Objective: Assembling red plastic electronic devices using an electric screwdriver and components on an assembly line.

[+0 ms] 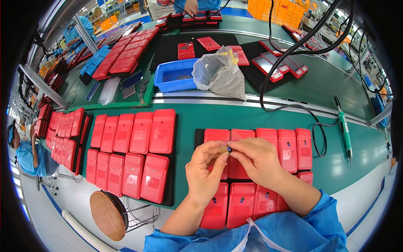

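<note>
My left hand [204, 173] and my right hand [259, 163] meet above a group of red plastic device housings [242, 200]. Fingertips of both are pinched together around a tiny dark blue piece [229, 150], too small to name exactly. Something tan shows between the left fingertips, perhaps a finger cover. Under my hands the housings lie in two rows on a black mat [199, 137], backs up. Several of them carry small dark blue or black pieces on their backs. My hands and forearms hide parts of both rows.
More red housings [124, 132] lie in rows to the left. Behind are a blue tray [174, 76] of small metal parts and a clear bag [228, 82] of small parts. A green electric screwdriver [344, 130] lies right, its black cable looping nearby. A round stool [107, 215] stands lower left.
</note>
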Demonstrator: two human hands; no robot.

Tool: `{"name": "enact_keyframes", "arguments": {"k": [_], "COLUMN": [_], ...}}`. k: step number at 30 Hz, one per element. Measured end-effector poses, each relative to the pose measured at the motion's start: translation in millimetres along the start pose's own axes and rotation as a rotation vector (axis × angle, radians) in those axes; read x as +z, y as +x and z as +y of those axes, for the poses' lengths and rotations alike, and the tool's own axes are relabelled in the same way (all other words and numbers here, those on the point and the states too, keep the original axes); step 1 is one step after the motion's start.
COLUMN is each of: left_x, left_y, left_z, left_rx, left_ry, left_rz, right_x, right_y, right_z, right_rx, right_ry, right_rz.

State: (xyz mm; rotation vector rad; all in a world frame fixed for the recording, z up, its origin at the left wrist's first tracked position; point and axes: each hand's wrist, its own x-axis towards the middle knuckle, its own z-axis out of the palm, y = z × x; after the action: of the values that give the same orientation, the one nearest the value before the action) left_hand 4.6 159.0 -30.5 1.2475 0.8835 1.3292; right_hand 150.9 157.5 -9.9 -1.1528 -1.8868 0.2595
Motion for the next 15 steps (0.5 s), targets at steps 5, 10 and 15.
{"name": "enact_keyframes", "arguments": {"k": [5, 10, 15], "left_x": [-0.9, -1.9, 0.5], "left_y": [-1.0, -0.9, -2.1], "left_z": [0.9, 0.4, -0.4], "left_rx": [-0.011, 0.056, 0.151], "left_ry": [0.001, 0.027, 0.133], "left_rz": [0.012, 0.014, 0.004], "right_x": [2.2, 2.8, -3.1], "right_y": [-1.2, -3.3, -0.3], "right_z": [-1.0, -0.7, -4.1], "right_rx": [-0.04, -0.059, 0.078], "right_ry": [-0.044, -0.079, 0.076], "right_rz": [0.018, 0.025, -0.039]}}
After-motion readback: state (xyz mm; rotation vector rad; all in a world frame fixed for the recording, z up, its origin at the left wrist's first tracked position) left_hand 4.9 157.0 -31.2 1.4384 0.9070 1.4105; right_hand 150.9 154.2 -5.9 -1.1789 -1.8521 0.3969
